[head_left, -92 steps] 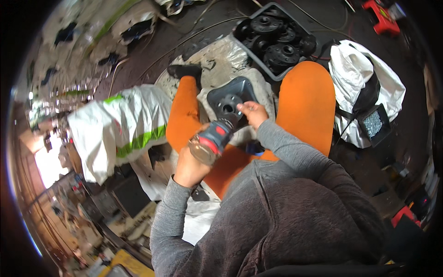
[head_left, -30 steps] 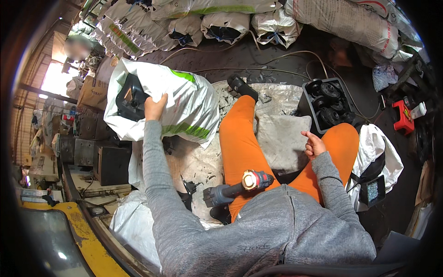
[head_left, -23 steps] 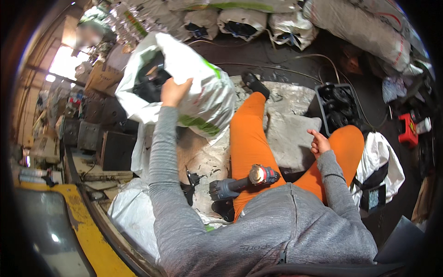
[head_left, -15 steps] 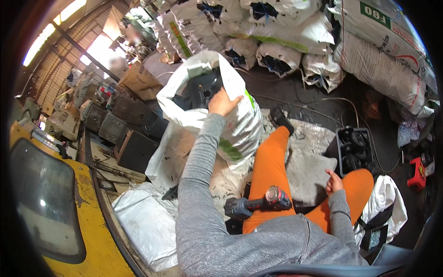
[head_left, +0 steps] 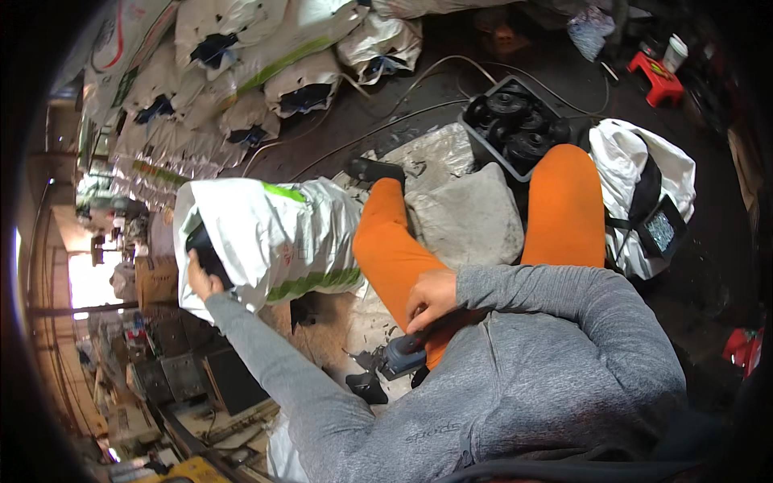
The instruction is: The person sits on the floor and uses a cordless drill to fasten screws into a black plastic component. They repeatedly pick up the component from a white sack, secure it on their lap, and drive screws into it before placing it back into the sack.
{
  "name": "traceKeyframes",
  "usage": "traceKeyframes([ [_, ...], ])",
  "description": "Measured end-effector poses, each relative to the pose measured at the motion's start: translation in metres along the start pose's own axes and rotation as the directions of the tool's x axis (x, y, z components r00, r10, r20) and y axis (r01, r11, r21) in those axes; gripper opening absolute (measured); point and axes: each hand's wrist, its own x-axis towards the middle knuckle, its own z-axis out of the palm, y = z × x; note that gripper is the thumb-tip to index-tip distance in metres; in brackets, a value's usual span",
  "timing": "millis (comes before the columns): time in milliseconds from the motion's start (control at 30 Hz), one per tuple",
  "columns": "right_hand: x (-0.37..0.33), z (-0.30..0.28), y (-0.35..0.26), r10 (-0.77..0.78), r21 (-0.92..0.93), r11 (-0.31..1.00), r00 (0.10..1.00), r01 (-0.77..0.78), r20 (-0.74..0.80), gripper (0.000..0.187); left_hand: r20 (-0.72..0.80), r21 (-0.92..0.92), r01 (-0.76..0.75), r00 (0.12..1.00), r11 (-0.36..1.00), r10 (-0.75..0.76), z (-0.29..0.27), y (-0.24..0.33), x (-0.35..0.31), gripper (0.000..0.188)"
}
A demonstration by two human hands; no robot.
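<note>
A tall white woven bag (head_left: 274,237) with green bands leans at my left, its mouth facing left. My left hand (head_left: 204,278) is at that mouth, fingers curled against a black plastic part (head_left: 211,253). The bag's rim hides some of the part, and its kind does not show. Over my left thigh, my right hand (head_left: 433,299) closes on the handle of a cordless drill (head_left: 405,354). The drill's battery end shows below the fingers; its head is hidden by my hand and sleeve.
Beyond my knees stands a grey crate (head_left: 515,129) of round black parts. White sacks (head_left: 302,80) are stacked at the far left, with a hose (head_left: 419,80) along the floor. A white bag (head_left: 644,177) with a black strap lies at right, a red stool (head_left: 654,79) beyond it.
The view has turned to the right. My right hand has come across from my right thigh onto the drill and gripped it. My left hand stays at the bag's mouth.
</note>
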Motion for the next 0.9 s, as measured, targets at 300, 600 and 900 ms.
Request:
traceKeyframes([
  [300,-0.018,0.016,-0.001,-0.134,-0.151,0.981,0.988,0.123,-0.072,0.021,0.001,-0.286,-0.314,0.945,0.905,0.328,-0.003,0.149,-0.142,0.055],
  [600,-0.033,0.019,-0.013,-0.168,-0.335,0.934,0.980,0.125,-0.103,0.021,0.646,-0.111,0.612,0.643,0.783,-0.411,0.288,-0.160,-0.331,0.029],
  [900,-0.122,-0.193,0.127,0.112,-0.237,0.678,0.417,-0.696,-0.902,0.028,0.813,0.197,0.007,0.558,0.980,-0.167,0.241,-0.105,-0.394,0.045],
])
